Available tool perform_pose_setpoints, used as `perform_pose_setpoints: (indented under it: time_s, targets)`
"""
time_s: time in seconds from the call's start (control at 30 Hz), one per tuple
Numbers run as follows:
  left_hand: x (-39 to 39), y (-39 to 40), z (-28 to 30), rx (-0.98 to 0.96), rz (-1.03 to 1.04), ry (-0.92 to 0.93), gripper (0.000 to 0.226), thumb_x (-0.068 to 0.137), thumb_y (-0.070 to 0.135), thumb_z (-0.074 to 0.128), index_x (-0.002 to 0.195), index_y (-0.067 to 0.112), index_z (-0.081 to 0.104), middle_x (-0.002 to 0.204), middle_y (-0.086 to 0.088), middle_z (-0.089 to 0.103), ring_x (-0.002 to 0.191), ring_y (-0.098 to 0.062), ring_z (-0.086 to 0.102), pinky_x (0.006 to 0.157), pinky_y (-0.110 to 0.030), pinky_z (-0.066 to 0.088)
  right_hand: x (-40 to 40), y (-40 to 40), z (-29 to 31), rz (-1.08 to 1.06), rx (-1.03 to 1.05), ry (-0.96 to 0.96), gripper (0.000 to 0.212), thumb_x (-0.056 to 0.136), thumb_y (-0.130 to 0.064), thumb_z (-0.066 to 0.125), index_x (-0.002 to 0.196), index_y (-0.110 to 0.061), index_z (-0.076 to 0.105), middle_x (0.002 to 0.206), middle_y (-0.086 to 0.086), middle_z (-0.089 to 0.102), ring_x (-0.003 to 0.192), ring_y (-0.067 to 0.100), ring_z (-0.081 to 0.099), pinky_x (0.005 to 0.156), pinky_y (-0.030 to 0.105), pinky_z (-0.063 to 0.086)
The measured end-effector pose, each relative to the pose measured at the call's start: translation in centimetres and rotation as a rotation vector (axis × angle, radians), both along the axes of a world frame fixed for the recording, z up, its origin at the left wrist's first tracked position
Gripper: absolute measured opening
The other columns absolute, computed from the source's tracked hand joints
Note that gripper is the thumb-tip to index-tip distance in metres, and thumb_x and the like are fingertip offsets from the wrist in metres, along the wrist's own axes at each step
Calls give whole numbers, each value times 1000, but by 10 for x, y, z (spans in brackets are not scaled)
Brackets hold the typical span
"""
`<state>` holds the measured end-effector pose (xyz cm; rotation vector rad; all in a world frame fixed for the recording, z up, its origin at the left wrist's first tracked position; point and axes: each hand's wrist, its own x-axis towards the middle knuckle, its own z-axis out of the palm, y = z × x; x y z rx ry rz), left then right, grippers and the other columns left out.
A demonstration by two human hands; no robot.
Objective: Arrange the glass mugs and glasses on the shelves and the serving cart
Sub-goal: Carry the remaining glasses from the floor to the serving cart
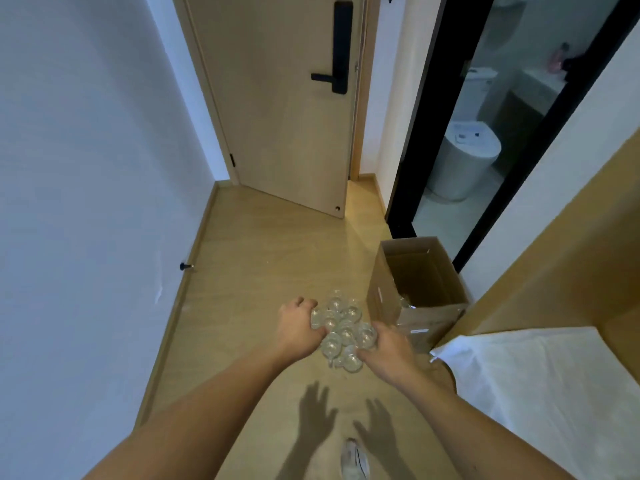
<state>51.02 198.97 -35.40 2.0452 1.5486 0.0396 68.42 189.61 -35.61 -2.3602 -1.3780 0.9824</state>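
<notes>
The head view looks down at a bunch of small clear glass mugs packed close together on the light wooden floor, just beside an open brown cardboard box. The left hand is on the left side of the bunch, with its fingers curled around the nearest mugs. The right hand is on the right side of the bunch and touches the mugs there, but its fingers are turned away, so I cannot tell if it holds one or only rests on it. This looks like an early step: picking mugs up off the floor to carry them away. No shelf or serving cart shows here, so they must be somewhere else. The next move calls for a firm but gentle hold on a few mugs, then a straight lift so they do not knock the others. The mugs are see-through and shiny, round at the top, and they stand so close that it is hard to count them. Something clear and shiny also lies in the bottom of the box; it may be more glass. A tan wooden door stands open ahead, and a white cloth lies at the right.
</notes>
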Motion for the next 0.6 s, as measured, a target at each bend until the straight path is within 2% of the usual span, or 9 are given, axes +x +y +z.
perform_pose_setpoints:
  time_s: [0.17,0.47,0.6]
  targets:
    - [10,51,-37,-76,54,-11,64,88,44,68,144,18,50,147,-9,49,132,-32,48,107,-35,41,15,39,-49,-23,-93,37,66,83,-43,73,141,-20,52,134,7,61,124,27,56,94,28,45]
    - [33,124,-125,-290,126,92,64,89,47,67,144,19,51,148,-7,48,134,-27,46,108,-29,36,48,115,-144,-74,-314,181,66,85,-45,70,142,-17,48,132,12,59,122,29,57,96,31,47]
    - [50,145,-160,-348,156,90,62,88,47,69,142,19,54,145,-6,52,131,-25,51,104,-27,37,58,140,-180,-106,-388,244,69,87,-42,70,146,-15,46,138,12,56,128,28,54,103,32,44]
